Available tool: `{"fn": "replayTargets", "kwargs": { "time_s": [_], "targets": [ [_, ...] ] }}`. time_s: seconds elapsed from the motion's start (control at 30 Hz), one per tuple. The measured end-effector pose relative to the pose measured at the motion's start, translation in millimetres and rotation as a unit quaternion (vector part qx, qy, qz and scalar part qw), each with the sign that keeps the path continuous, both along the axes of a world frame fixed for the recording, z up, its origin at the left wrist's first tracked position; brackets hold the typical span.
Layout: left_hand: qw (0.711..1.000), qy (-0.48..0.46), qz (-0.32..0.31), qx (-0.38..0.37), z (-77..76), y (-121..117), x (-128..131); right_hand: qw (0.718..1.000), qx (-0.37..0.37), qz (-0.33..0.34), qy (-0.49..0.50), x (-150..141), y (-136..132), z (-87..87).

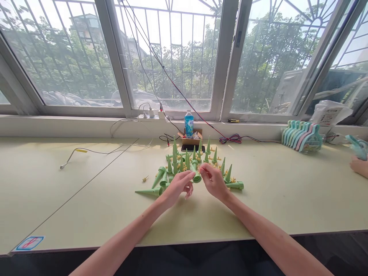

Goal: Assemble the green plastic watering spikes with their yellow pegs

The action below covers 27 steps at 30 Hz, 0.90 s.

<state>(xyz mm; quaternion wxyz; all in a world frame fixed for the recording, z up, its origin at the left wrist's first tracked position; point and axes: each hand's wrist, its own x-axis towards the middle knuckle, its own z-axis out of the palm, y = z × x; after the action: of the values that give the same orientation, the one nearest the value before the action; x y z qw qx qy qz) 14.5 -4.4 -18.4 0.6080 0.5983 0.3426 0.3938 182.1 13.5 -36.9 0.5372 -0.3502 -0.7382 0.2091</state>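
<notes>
A green plastic watering spike [196, 177] is at the fingertips of my left hand [180, 184], its round open end facing me. The other fingers of that hand are curled loosely below. Just to the right, my right hand [213, 180] has thumb and forefinger pinched together beside the spike; whatever they hold is too small to make out. Around and beyond both hands are many green spikes [174, 155], some upright, some lying down. Small yellow valve pieces [214, 150] are scattered among them. One spike [149, 192] lies flat to the left of my left hand.
A blue-labelled bottle [189, 124] stands in a small cardboard box [184, 141] behind the spikes, with a dark phone [188, 148] before it. Cables [231, 138] lie along the back. At right are pastel packaged items [301, 136] and another person's hand [359, 167].
</notes>
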Motion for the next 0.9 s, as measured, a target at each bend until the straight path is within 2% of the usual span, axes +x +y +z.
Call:
{"fn": "replayTargets", "kwargs": {
  "time_s": [0.2,0.3,0.47,0.67,0.9],
  "targets": [
    [0.989,0.094,0.042,0.106,-3.9,-2.1,-0.3,1.0,0.0,-0.021,-0.008,-0.2,-0.9,3.0],
    [0.982,0.105,0.052,0.145,-3.2,-3.4,0.9,1.0,-0.001,-0.028,-0.012,0.3,-1.7,3.9],
    [0.977,0.116,0.077,0.163,-1.3,-5.2,3.5,0.999,-0.005,-0.03,-0.014,0.7,-1.0,3.3],
    [0.97,0.109,0.093,0.197,-7.7,-1.6,5.3,1.0,-0.01,-0.027,-0.008,0.0,0.1,1.9],
    [0.94,0.153,0.128,0.275,-10.2,-0.9,3.9,0.999,-0.015,-0.031,-0.006,0.0,-0.5,3.3]
  ]
}}
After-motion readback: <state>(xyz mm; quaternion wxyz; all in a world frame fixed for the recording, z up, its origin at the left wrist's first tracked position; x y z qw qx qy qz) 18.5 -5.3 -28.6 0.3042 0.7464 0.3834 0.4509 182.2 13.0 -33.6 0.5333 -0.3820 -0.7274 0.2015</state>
